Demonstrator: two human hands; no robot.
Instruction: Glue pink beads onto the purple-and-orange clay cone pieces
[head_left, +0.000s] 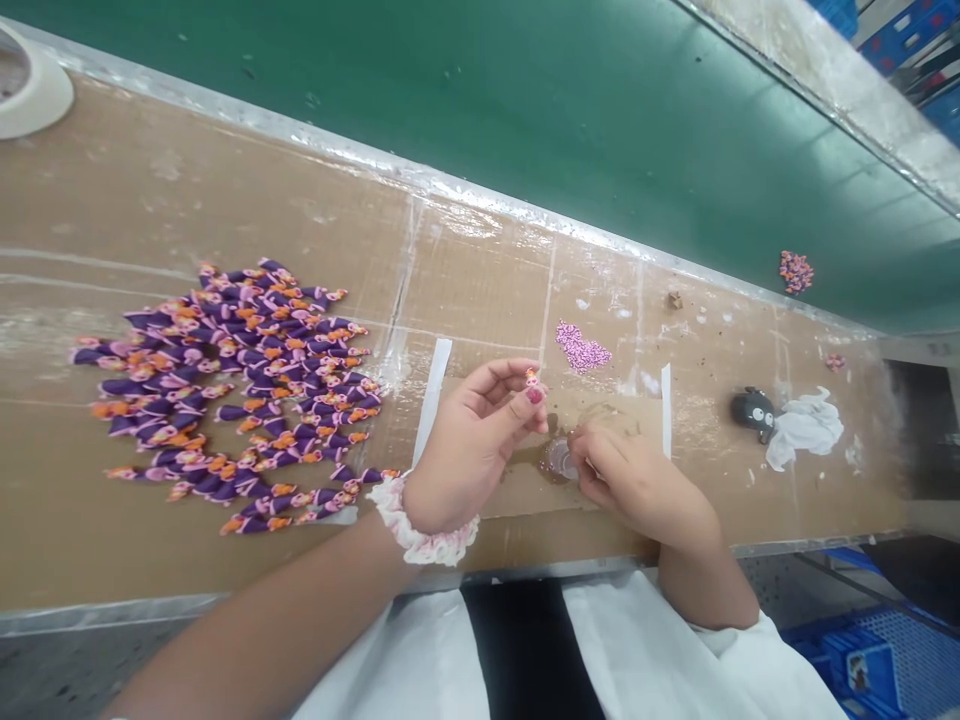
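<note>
My left hand (476, 430), with a white frilly band at its wrist, is raised over the middle of the table. Its thumb and fingertips pinch a tiny doll figurine (532, 379), of which only the orange and pink top shows. Closed and lower down, my right hand (637, 475) is beside a small clear cup (561, 457); what its fingers hold, if anything, is hidden. The cup rests on a cardboard sheet (517, 495) taped at both sides. Left of my hands lie many purple, pink and orange figurines (277, 325) in a wide spread.
Tiny pink pieces (581, 350) lie in a patch beyond my hands. To the right are a black round object with eyes (752, 413) and a crumpled white tissue (806, 430). A tape roll (49, 100) stands far left. A green surface (465, 110) runs behind the table.
</note>
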